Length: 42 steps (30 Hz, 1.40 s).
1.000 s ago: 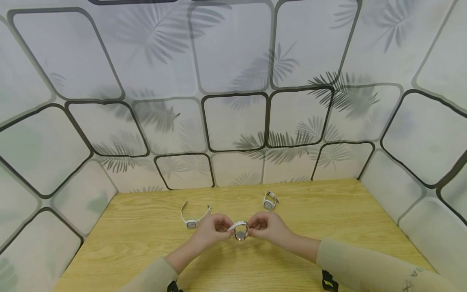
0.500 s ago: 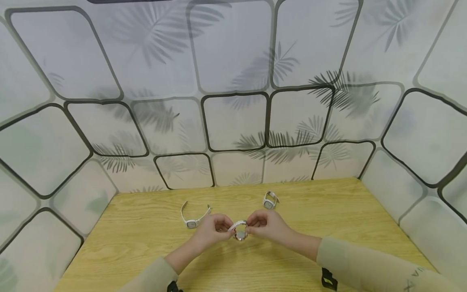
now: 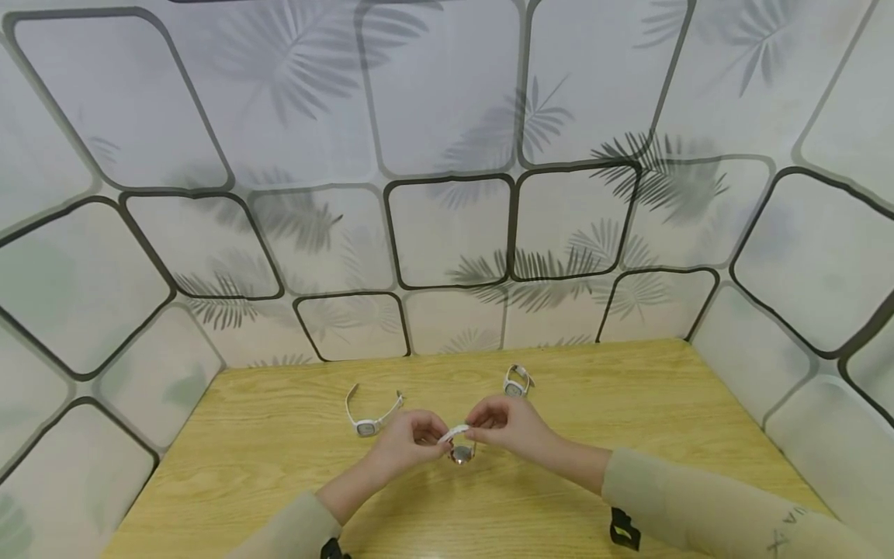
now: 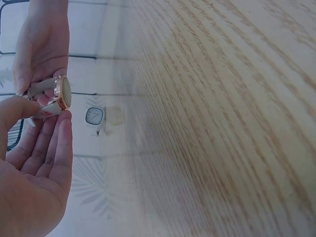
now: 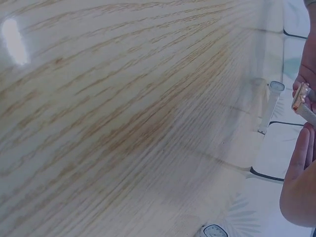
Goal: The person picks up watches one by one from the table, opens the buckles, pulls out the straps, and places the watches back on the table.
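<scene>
A wristwatch (image 3: pixel 461 453) with a white strap and rose-gold case is held up over the table between both hands, its strap curved into a loop. My left hand (image 3: pixel 410 441) pinches the strap on the left side between thumb and fingers. My right hand (image 3: pixel 513 425) pinches the strap at the top right. In the left wrist view, the watch (image 4: pixel 63 93) shows its case edge, with the strap running back to the fingertips. Only part of the watch (image 5: pixel 300 98) shows at the right edge of the right wrist view.
A white watch (image 3: pixel 366 427) with its strap spread open lies left of the hands on the wooden table (image 3: pixel 230 458). Another white watch (image 3: pixel 515 386), its strap looped, stands behind the right hand. Patterned cloth walls (image 3: pixel 450 233) enclose the back and sides.
My right hand has moved slightly up and left along the strap, partly overlapping the watch behind it. The left hand stays nearly still.
</scene>
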Available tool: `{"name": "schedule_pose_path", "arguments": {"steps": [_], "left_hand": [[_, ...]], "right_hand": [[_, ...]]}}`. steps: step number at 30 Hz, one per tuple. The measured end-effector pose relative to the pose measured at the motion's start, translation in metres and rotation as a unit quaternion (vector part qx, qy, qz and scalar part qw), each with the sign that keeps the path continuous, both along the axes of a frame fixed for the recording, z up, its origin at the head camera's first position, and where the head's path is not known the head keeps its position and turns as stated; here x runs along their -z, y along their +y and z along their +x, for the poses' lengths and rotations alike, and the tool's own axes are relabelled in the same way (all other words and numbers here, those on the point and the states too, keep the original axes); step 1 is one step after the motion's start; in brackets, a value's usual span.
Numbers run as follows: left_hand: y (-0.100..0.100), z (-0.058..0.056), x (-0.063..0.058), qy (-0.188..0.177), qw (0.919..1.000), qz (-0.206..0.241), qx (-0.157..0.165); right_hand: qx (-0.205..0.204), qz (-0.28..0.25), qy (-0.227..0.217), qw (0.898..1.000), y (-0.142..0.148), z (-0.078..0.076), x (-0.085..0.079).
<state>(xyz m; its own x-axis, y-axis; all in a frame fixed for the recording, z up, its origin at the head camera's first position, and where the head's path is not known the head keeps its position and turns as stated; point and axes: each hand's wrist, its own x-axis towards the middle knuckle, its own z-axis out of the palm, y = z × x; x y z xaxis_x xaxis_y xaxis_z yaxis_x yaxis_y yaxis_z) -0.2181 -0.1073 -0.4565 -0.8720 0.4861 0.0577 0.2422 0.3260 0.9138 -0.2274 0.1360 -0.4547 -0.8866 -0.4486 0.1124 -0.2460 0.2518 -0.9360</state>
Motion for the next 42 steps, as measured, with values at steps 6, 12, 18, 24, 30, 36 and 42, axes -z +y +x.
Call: {"name": "schedule_pose_path", "arguments": {"steps": [6,12,18,24,30,36,42], "left_hand": [[0.0002,0.0015,-0.0006,0.004,0.9999,-0.011,-0.002],[0.0008,0.0006,0.0002,-0.001,0.9998,-0.017,-0.002],[0.002,-0.0003,-0.0018,-0.01,0.9998,-0.014,-0.002],[0.0019,-0.0005,-0.0031,-0.011,0.9999,-0.008,0.002],[0.0011,-0.0009,-0.0045,-0.012,0.9999,0.001,0.003],[0.0026,-0.0019,-0.0034,-0.009,1.0,0.002,-0.001],[0.0025,-0.0018,-0.0014,-0.009,0.9999,0.008,0.001]], "right_hand": [[-0.008,-0.006,0.012,1.0,-0.0006,-0.0001,0.0028],[-0.01,-0.01,0.015,1.0,-0.0013,0.0,0.0051],[-0.012,-0.01,0.016,1.0,-0.0035,0.0015,0.0046],[-0.018,-0.014,0.015,1.0,-0.0048,0.0026,0.0042],[-0.02,-0.019,0.009,1.0,-0.0053,0.0022,0.0052],[-0.016,-0.015,0.012,1.0,-0.0068,0.0029,0.0062],[-0.014,-0.011,0.009,1.0,-0.009,0.0034,0.0068]]}}
